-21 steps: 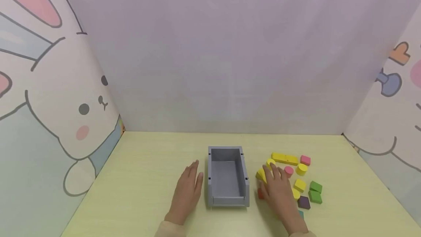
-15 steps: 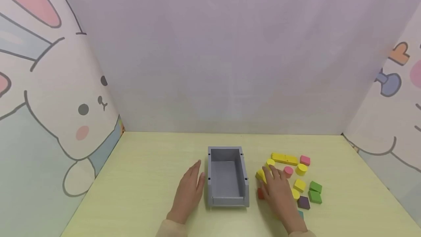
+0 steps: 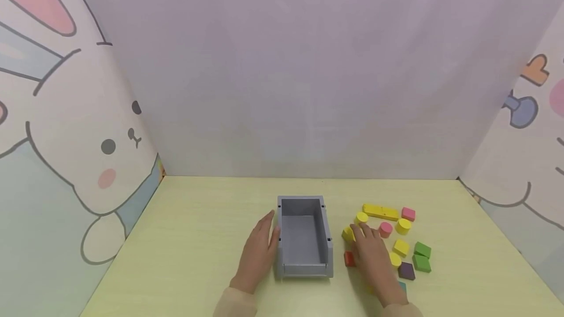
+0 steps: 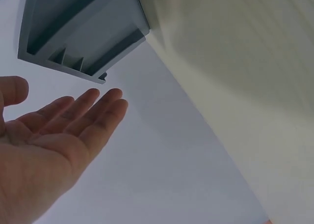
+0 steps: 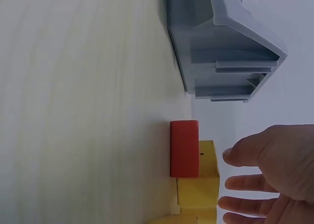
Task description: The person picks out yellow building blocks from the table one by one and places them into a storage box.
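Observation:
A grey open-top plastic bin (image 3: pixel 305 271) stands in the middle of the table. My left hand (image 3: pixel 256 256) is at its left wall; in the left wrist view the hand (image 4: pixel 64 145) has its fingers extended, palm towards the bin (image 4: pixel 93 25), holding nothing. Over the scattered blocks, my right hand (image 3: pixel 372 260) reaches with its fingertips close to a yellow block (image 3: pixel 347 234). A red block (image 3: pixel 349 259) lies beside the thumb. In the right wrist view, the right hand's fingers (image 5: pixel 245 182) are fairly straight and near the yellow block (image 5: pixel 198 192) behind the red block (image 5: pixel 184 148).
Right of the bin lie a yellow bar (image 3: pixel 381 212), a pink block (image 3: pixel 408 214), a pink cylinder (image 3: pixel 385 229), several yellow pieces, two green blocks (image 3: pixel 422 263), a dark purple block (image 3: pixel 407 271) and a partly hidden teal piece (image 3: pixel 403 286). A pale curtain (image 3: pixel 304 72) backs the table.
My left hand has moved right, up to the bin's left wall. The right hand has drawn slightly back, uncovering more of the red block. The blocks and bin stay in place.

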`<move>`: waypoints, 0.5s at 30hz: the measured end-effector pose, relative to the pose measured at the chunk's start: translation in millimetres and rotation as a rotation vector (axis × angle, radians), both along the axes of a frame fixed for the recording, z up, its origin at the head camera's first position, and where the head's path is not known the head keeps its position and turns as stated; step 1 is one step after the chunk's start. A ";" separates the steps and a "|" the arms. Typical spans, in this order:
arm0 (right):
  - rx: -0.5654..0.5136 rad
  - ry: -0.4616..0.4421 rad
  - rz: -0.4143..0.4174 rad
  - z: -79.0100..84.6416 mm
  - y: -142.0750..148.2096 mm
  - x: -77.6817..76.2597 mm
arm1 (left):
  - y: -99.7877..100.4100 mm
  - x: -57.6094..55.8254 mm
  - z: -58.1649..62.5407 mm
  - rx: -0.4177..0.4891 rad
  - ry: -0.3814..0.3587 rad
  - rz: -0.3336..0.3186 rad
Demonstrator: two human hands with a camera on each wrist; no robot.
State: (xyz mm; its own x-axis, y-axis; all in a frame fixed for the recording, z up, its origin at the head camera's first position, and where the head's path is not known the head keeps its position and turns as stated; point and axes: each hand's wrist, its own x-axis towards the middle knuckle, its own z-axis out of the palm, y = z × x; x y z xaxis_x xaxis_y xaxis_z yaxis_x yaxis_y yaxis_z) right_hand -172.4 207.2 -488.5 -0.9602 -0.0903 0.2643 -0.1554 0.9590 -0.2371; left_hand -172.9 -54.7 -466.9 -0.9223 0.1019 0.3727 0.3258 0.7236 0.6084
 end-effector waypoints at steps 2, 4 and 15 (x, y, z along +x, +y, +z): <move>-0.002 -0.014 -0.007 0.5 -0.9 -1.6 | 1.7 -1.4 0.5 0.006 -0.019 -0.002; -0.006 -0.023 -0.014 0.7 -1.4 -2.7 | 3.0 -3.2 0.0 0.014 -0.043 -0.006; -0.025 0.015 -0.009 -2.3 -3.1 -8.1 | 6.5 -11.5 -10.4 0.103 -0.022 -0.048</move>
State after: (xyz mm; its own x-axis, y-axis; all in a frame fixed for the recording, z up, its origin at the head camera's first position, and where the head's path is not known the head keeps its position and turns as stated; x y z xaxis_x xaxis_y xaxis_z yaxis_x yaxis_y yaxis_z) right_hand -180.5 204.1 -490.8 -0.9568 -0.0752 0.2810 -0.1509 0.9542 -0.2585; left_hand -184.3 -48.1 -477.3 -0.9255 0.1090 0.3628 0.3444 0.6409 0.6860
